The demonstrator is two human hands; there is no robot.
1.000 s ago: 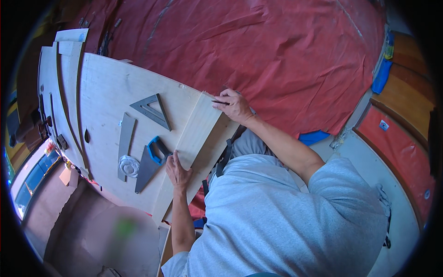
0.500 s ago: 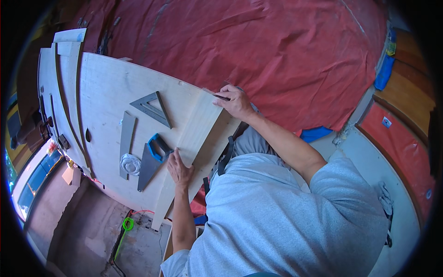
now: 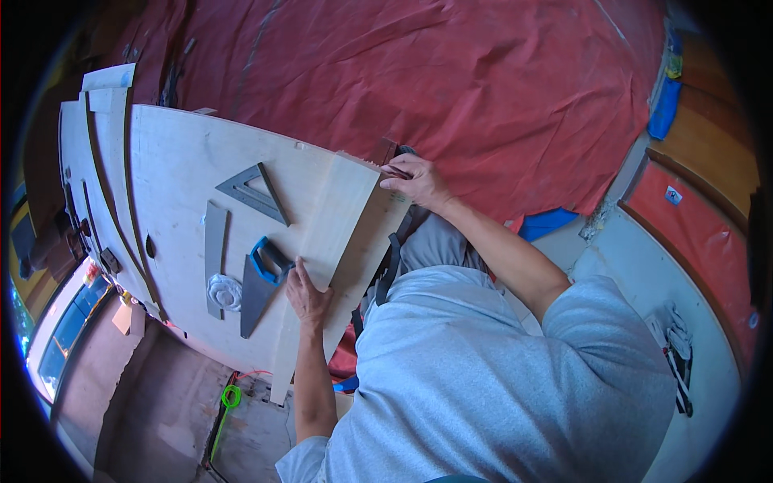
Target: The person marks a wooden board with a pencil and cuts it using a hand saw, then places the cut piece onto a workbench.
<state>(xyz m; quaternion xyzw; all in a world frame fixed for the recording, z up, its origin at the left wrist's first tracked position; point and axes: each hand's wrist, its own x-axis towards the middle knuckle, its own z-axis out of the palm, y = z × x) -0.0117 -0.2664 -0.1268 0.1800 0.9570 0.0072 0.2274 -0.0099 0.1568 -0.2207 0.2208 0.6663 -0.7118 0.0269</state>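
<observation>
My left hand [image 3: 308, 291] lies with its fingers stretched out on a long pale wooden board [image 3: 332, 213], close to a handsaw [image 3: 258, 302] with a blue and black handle. The board rests along the near side of a wide workbench [image 3: 173, 177]. At the board's far end, my right hand [image 3: 420, 183] pinches a thin, dark, pencil-like stick [image 3: 394, 171] by the corner. A dark triangular square [image 3: 256, 193] lies flat left of the board. Beside the saw are a grey strip [image 3: 216, 241] and a white coiled roll [image 3: 225, 293] overlapping it.
Long thin strips [image 3: 121, 185] lie across the bench's left part. A red sheet [image 3: 451, 72] covers the area beyond the bench. Down at the lower left, a bright green cord [image 3: 231, 396] lies on the floor. Framed panels [image 3: 684, 229] stand at the right.
The bench and its tools appear slightly further left and lower on the left side. My right hand has shifted a little at the board's corner; my left hand stays on the board.
</observation>
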